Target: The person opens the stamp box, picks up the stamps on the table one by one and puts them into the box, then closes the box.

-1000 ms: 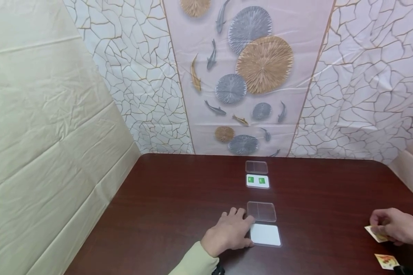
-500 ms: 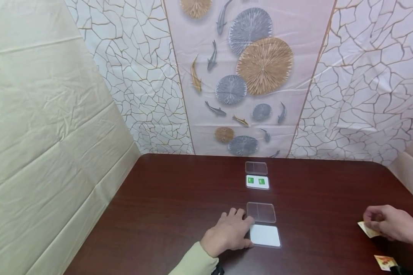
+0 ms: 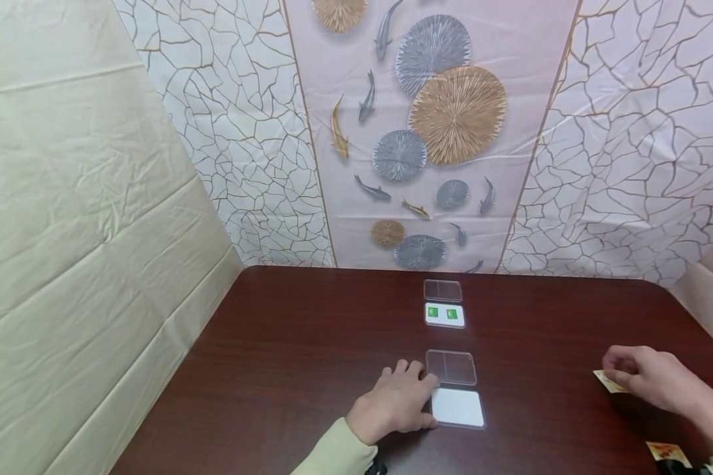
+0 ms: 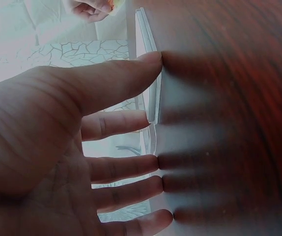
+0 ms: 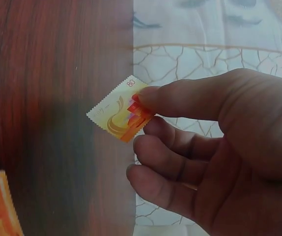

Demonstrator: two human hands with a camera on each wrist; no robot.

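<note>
Between thumb and finger my right hand [image 3: 650, 376] pinches a postage stamp [image 5: 119, 110], yellow and orange with perforated edges and an "80" in one corner. The stamp is held above the table. My left hand [image 3: 395, 399] has its fingers spread, fingertips down at the tabletop, thumb and forefinger right at the left edge of a shallow clear case's white-lined half [image 3: 457, 407]. Just behind that half lies its transparent lid [image 3: 451, 367]. A second stamp [image 3: 667, 453] lies on the table below the right wrist, partly hidden by the wrist strap.
Farther back, another case [image 3: 445, 315] shows two small green squares on white, with a clear lid [image 3: 442, 290] behind it. The dark wooden table [image 3: 285, 343] meets a patterned cloth backdrop [image 3: 451, 132] and a pale cloth wall [image 3: 95, 231] at left.
My right hand has moved left and a little away from me, carrying the stamp off from the second one. The left hand stays at the case.
</note>
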